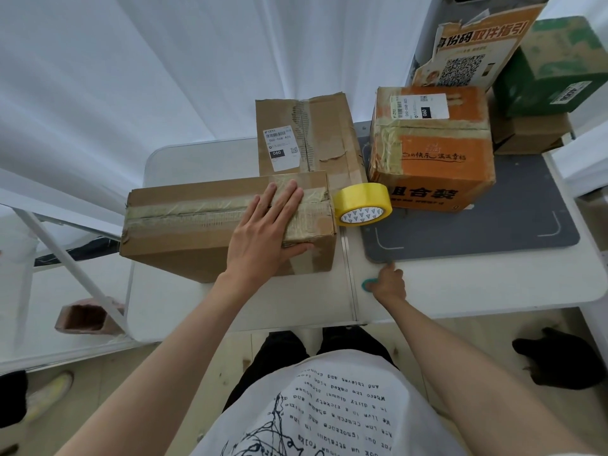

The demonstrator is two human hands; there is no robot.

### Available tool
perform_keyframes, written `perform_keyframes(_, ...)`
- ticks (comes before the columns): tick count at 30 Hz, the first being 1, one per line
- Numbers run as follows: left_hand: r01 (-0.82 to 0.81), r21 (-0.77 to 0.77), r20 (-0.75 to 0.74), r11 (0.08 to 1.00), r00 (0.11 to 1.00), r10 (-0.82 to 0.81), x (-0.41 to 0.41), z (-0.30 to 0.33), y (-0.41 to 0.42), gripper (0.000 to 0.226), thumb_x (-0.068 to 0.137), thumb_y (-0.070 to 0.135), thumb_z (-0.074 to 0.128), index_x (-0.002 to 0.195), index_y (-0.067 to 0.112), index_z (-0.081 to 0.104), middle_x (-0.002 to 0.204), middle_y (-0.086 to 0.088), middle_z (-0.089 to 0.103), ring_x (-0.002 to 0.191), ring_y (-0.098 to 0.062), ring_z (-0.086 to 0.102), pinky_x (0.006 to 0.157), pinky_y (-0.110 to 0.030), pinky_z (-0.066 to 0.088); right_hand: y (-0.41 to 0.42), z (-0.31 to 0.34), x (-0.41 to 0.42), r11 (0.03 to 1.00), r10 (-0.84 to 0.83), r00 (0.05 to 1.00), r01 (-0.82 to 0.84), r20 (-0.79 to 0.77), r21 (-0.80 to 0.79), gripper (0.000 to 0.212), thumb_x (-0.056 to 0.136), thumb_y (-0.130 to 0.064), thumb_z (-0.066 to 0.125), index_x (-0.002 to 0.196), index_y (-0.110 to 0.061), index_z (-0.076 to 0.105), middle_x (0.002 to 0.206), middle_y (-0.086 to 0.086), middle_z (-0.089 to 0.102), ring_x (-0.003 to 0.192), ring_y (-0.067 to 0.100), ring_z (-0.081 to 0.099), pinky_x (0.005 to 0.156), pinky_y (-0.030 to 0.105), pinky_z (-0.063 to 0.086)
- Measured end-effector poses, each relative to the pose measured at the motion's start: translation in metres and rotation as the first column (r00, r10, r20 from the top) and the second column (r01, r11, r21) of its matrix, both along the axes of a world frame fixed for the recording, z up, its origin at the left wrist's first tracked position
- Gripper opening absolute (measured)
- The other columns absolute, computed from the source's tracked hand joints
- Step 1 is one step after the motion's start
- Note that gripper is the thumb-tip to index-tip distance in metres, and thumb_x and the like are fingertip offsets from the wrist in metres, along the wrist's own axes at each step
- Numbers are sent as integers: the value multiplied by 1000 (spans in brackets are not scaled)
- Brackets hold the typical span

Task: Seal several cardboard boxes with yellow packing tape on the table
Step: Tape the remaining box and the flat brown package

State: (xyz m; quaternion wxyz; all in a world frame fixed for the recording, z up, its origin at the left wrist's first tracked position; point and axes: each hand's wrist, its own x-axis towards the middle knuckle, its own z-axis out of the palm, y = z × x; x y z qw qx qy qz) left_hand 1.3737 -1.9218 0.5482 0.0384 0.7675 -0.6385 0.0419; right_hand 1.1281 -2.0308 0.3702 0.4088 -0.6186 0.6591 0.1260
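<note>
Tape roll (363, 204) sits just right of left hand (267, 230) (flat on box (184, 222)).

Left hand (263, 232) lies flat on the taped brown box (184, 222); right hand (388, 284) holds a teal-handled tool (367, 285).

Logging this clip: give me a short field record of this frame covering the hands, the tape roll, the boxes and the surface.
left hand: flat on top of the long brown box, fingers straight over its taped seam
right hand: curled round a small teal object on the white table
yellow tape roll: on its side, between the long brown box and the orange box
upright brown box: behind the long one
grey mat: under the orange box
</note>
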Motion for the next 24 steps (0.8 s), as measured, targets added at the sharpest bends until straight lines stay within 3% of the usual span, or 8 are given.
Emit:
perform_keyframes(4,3,0,0,1000,1000,-3,1,0,0,97,87,76,51,162,22,21,169,5,16,156,-24,14,126,-42,17,-3,7,11,998,-13,992,4,127,70,34,94,-22,72,115,4,65,122,20,58,98,37,67,86,37,56)
perform_keyframes(7,10,4,-2,1000,1000,-10,0,-1,0,97,88,77,48,162,21,20,169,4,16,156,-25,15,126,-44,19,-8,30,25,975,-143,941,80,308,208,19,98,-10,64,112,0,55,106,20,65,68,28,69,66,35,61)
perform_keyframes(9,14,7,-14,1000,1000,-14,1,-1,0,96,88,77,45,162,21,20,169,3,16,156,-26,15,126,-44,19,-13,50,33,964,-115,929,20,351,264,18,101,-9,59,113,-3,47,98,18,71,62,20,65,58,29,56)
perform_keyframes(12,17,16,-45,1000,999,-16,1,1,2,96,88,79,41,161,22,21,169,4,18,156,-25,16,125,-46,21,-20,82,39,960,-51,901,-74,430,269,20,105,-14,51,122,-2,49,95,11,69,63,16,59,59,28,50)
perform_keyframes(15,-7,53,-171,999,985,16,-4,13,-3,100,80,85,38,158,24,28,165,6,26,152,-23,20,122,-45,22,-25,121,34,941,-56,834,-140,549,308,28,107,-19,44,128,-2,52,102,11,63,67,15,53,63,28,45)
perform_keyframes(18,-34,12,-293,999,955,36,-6,32,-28,79,88,79,37,147,26,43,141,1,44,132,-20,33,109,-38,30,-25,157,22,925,-26,771,-223,636,308,28,108,-14,38,131,-6,52,108,12,62,73,15,53,67,28,46)
perform_keyframes(21,72,1,-413,997,908,-65,-4,48,-69,54,102,56,44,144,23,51,139,-2,47,132,-20,37,110,-39,31,-23,187,9,904,38,724,-319,689,285,26,108,-10,38,130,-5,52,113,15,67,79,15,58,70,28,49)
perform_keyframes(24,278,138,-544,951,823,-162,-3,57,-114,44,105,47,45,133,19,64,135,-1,58,126,-19,51,104,-35,38,-19,209,3,909,28,659,-330,751,255,26,109,-11,39,130,-3,52,108,14,67,79,16,59,70,26,51)
